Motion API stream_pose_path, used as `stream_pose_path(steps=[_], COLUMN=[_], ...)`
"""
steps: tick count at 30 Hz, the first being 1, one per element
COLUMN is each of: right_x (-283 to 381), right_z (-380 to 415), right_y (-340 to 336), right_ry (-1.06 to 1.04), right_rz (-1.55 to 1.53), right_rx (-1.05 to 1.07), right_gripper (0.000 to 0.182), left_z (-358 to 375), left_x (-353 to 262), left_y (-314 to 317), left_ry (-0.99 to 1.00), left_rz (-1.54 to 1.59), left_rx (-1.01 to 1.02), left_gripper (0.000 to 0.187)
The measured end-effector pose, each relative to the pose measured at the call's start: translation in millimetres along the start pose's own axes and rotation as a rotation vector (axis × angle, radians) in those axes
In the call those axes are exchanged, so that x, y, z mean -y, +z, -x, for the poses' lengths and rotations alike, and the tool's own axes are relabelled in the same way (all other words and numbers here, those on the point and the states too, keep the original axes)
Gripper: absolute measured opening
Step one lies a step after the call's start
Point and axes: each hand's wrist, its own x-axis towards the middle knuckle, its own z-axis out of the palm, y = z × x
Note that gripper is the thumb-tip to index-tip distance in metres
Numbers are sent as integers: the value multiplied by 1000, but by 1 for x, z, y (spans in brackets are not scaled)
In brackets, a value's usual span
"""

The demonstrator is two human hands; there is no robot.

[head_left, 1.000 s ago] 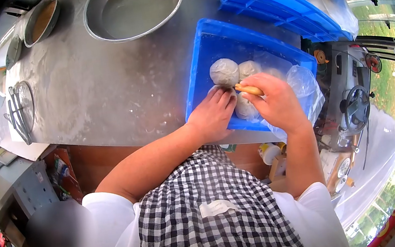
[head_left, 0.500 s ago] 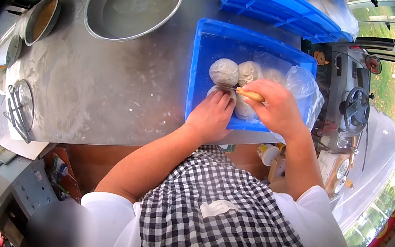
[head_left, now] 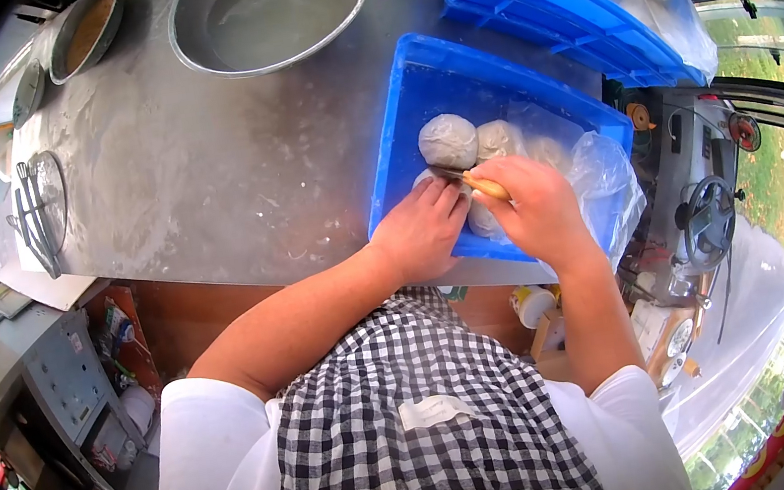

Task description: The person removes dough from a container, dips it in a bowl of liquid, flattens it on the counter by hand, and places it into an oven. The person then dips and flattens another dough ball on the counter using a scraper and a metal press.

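Note:
Dough balls lie in a blue plastic crate (head_left: 384, 161) at the table's front edge. A whole dough ball (head_left: 448, 142) sits at the left of the group, with another dough ball (head_left: 498, 140) beside it. My left hand (head_left: 422, 231) reaches over the crate's near side, its fingers curved over a nearer dough ball that they mostly hide. In my right hand (head_left: 536, 200) is a wooden-handled knife (head_left: 487, 187), pinched by the handle. Its thin dark blade points left, across the dough just beyond my left fingertips. How deep the blade sits is hidden.
Clear plastic film (head_left: 602, 170) hangs over the crate's right side. Stacked blue crates (head_left: 572, 29) stand behind it. On the metal table (head_left: 200, 162) are a large basin of cloudy liquid (head_left: 274, 11), a smaller bowl (head_left: 87, 32) and a black wire rack (head_left: 35, 215).
My right hand has tilted slightly, and more of the knife's blade shows. My left hand stays on the dough. A dark blurred round shape at the lower left has gone from view.

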Motion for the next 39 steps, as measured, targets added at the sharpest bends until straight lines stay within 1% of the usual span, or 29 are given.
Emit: stream_pose_path(steps=[3, 5, 6, 9, 12, 15, 17, 21, 24, 26, 29, 34, 39], right_x=[-8, -12, -14, -18, -20, -14, -6, -7, 1, 2, 5, 4, 1], right_z=[-9, -17, -21, -29, -25, -13, -2, 36, 60, 75, 90, 97, 96], right_y=[1, -6, -11, -16, -17, -21, -25, -22, -16, -5, 12, 30, 34], right_ry=[-3, 71, 104, 119, 169, 232, 279, 440, 572, 590, 622, 587, 577], right_rz=[-42, -86, -107, -164, -175, -187, -182, -153, -137, -130, -157, -100, -84], right_rx=[44, 102, 129, 191, 178, 79, -105, -417, -494, -538, -590, -637, -666], right_gripper=[17, 16, 15, 13, 15, 18, 19, 19, 18, 17, 15, 15, 16], left_z=[0, 0, 0, 0, 0, 0, 0, -2, -5, -7, -8, -9, -8], left_x=[0, -1, -1, -1, -1, -3, -4, -3, -2, -3, -2, -1, 0], left_y=[-2, 0, 1, 0, -4, -10, -11, -11, -10, -12, -8, -5, -5], left_ry=[-20, -48, -44, -36, -29, -29, -25, 72, 88, 63, 61, 78, 77], left_rz=[6, 19, 20, 19, 9, -12, -38, -96, -133, -148, -160, -189, -200], left_rx=[41, 56, 53, 56, 81, 104, 113, 172, 241, 300, 294, 278, 275], left_gripper=[66, 73, 73, 73, 72, 71, 72, 73, 71, 70, 71, 71, 70])
